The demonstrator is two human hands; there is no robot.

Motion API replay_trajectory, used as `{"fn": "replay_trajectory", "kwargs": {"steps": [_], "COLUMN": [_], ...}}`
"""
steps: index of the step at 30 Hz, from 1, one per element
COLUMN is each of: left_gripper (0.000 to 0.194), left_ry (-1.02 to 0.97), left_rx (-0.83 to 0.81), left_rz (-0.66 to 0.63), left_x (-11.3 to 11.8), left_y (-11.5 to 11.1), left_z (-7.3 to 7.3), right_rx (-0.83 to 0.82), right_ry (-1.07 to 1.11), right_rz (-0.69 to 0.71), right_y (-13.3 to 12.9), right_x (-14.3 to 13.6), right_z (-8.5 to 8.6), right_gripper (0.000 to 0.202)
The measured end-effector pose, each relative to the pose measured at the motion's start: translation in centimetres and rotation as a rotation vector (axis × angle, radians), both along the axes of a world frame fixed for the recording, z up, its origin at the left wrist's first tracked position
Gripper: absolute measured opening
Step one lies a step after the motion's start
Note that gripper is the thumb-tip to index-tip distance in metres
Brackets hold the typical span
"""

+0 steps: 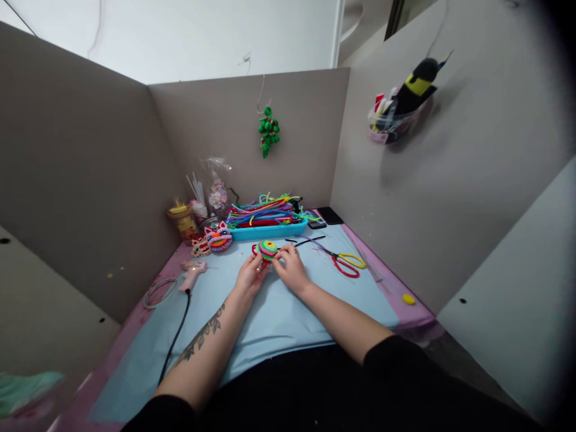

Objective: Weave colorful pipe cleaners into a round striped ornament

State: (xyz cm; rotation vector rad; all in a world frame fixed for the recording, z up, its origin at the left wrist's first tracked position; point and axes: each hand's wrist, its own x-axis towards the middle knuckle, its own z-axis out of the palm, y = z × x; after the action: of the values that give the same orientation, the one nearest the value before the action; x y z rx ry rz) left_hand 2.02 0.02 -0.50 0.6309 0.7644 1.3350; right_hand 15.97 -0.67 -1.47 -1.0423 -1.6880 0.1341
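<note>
A small rounded pipe-cleaner figure (269, 248), coiled in stripes of yellow, green, pink and red, is held up just above the blue table cover. My left hand (252, 274) grips it from the left and below, fingers curled round its edge. On the other side, my right hand (291, 270) is closed, with its fingertips pinching at the figure's right edge. Dark pipe-cleaner strands (310, 241) show just behind my right hand; whether one joins the figure I cannot tell. Scissors (345, 261) with red and yellow handles lie to the right.
A blue tray (270, 231) of colourful pipe cleaners stands behind my hands. Two lion-like faces (218, 237) sit left of it, near a cup (183, 221). A pink glue gun (193, 275) with a black cord lies left. Phones (330, 215) lie at back right; grey partitions surround the table.
</note>
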Motion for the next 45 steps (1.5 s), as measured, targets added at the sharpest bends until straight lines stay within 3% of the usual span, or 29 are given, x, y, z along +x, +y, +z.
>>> {"fn": "replay_trajectory", "kwargs": {"steps": [14,24,29,34,40,45], "left_gripper": [0.018,0.014,0.018,0.022,0.029,0.025], "left_ry": [-0.016,-0.028,-0.022,-0.041,-0.062,-0.081], "left_rx": [-0.034,-0.108,-0.073,0.019,0.065,0.058], "left_rz": [-0.048,-0.011,0.051,0.147,0.138,0.109], "left_x": [-0.1,0.0,0.0,0.0,0.1,0.1], "left_y": [-0.1,-0.1,-0.2,-0.2,0.0,0.1], "left_z": [0.1,0.4,0.8,0.8,0.2,0.1], "right_rx": [-0.032,-0.082,-0.056,0.043,-0.041,-0.178], "right_ry": [0.060,0.197,0.236,0.123,0.106,0.218], "right_rz": [-0.033,-0.014,-0.029,0.003,0.076,0.135], "right_y": [0.7,1.1,0.5,0.0,0.1,0.4], "right_x": [0.2,0.1,0.3,0.0,-0.3,-0.6], "right_z": [-0.6,-0.7,-0.3,-0.2,-0.5,-0.9], "right_gripper": [0.003,0.007,0.006,0.016,0.022,0.022]}}
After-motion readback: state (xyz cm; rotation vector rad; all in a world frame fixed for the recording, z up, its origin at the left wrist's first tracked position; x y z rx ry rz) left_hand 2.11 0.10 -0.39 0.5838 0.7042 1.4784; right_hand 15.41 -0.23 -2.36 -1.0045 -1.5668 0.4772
